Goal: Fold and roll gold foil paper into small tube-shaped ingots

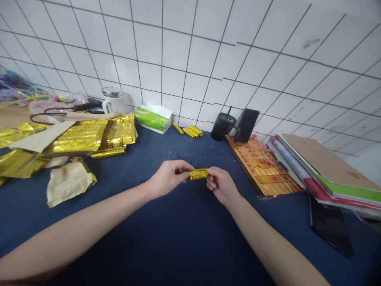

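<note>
Between my two hands is a small rolled piece of gold foil paper (198, 174), held level just above the dark blue table cover (178, 234). My left hand (169, 177) pinches its left end between thumb and fingers. On its right end, my right hand (220, 183) has a similar pinch. Beyond them, near the wall, several finished-looking gold foil rolls (193, 131) lie in a small group. To the left is a stack of gold foil paper sheets (77, 139), with a crumpled piece of foil-backed paper (70, 180) in front of it.
Against the tiled wall stand a white lidded mug (114, 102), a green tissue pack (153, 118), a black cup with a straw (222, 127) and a propped phone (247, 125). Right of my hands lie orange-gold printed packets (264, 169), stacked folders (333, 171) and a dark flat device (330, 226).
</note>
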Demonstrator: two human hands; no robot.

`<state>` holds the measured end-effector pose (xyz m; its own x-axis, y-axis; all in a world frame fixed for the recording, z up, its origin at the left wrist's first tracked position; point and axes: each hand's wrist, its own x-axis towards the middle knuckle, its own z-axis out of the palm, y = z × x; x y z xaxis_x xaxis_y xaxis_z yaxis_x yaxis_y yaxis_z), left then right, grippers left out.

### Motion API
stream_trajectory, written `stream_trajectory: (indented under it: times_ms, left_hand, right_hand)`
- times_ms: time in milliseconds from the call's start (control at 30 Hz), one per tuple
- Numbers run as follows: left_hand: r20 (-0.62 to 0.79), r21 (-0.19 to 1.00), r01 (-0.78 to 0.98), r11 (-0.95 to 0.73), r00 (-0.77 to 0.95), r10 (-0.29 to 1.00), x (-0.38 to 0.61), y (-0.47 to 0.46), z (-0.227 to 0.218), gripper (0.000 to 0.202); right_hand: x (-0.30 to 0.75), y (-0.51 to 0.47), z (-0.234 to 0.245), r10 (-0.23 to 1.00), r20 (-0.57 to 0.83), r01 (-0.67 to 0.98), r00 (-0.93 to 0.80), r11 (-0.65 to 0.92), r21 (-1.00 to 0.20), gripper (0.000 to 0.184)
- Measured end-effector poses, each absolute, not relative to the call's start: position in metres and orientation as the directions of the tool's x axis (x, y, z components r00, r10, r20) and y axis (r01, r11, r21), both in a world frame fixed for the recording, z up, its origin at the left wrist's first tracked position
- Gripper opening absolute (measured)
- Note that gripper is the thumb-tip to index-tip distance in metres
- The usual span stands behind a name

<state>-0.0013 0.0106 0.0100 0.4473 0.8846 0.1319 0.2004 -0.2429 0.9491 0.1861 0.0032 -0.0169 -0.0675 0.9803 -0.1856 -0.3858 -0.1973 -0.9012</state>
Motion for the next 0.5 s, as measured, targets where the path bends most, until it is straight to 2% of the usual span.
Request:
stream_trajectory:
  times_ms: [167, 333, 500]
  left_hand:
    - [0.136, 0.952, 0.197, -0.235, 0.416, 0.899, 0.0006, 0.0099, 0.0086, 0.016]
    - [0.175, 0.904, 0.307, -0.298, 0.370, 0.913, 0.0019, 0.0067, 0.0108, 0.019]
    - [0.245, 0.846, 0.323, -0.424, 0.471, 0.847, -0.0001, 0.0061, 0.0080, 0.024]
  right_hand:
    - [0.1846, 0.0018, -0.0178, 0.982, -0.182, -0.380, -0.050, -0.187, -0.906, 0.019]
    - [0.1838, 0.0015, -0.0189, 0.982, -0.185, -0.356, -0.047, -0.190, -0.915, 0.018]
    - [0.1821, -0.0002, -0.0183, 0.982, -0.176, -0.328, -0.063, -0.187, -0.926, 0.017]
